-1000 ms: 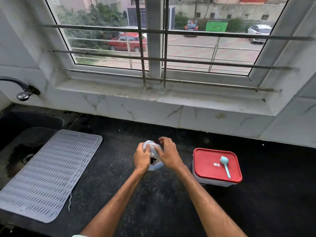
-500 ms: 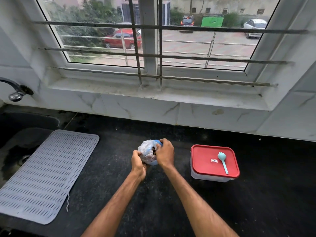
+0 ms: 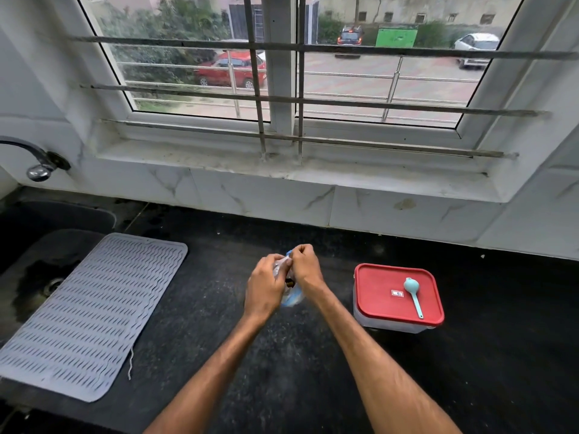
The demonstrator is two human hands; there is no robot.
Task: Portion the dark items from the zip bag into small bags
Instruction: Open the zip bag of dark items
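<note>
A clear zip bag (image 3: 291, 298) with a blue zip strip hangs over the black counter (image 3: 282, 364), mostly hidden between my hands. A few dark items show through the plastic between my wrists. My left hand (image 3: 264, 285) grips the bag's left side near the top. Facing it, my right hand (image 3: 305, 266) pinches the bag's upper edge, fingers closed on the plastic. No small bags are visible.
A clear box with a red lid (image 3: 398, 297) sits right of my hands, a light blue spoon (image 3: 413, 294) lying on the lid. At the left a grey ribbed drying mat (image 3: 84, 311) partly covers the dark sink (image 3: 37, 277) under a tap (image 3: 37, 164). White tiled wall and window sill behind.
Both hands have closed in on the top of the bag, which now hangs lower between the wrists and is more hidden. The box and spoon have not moved.
</note>
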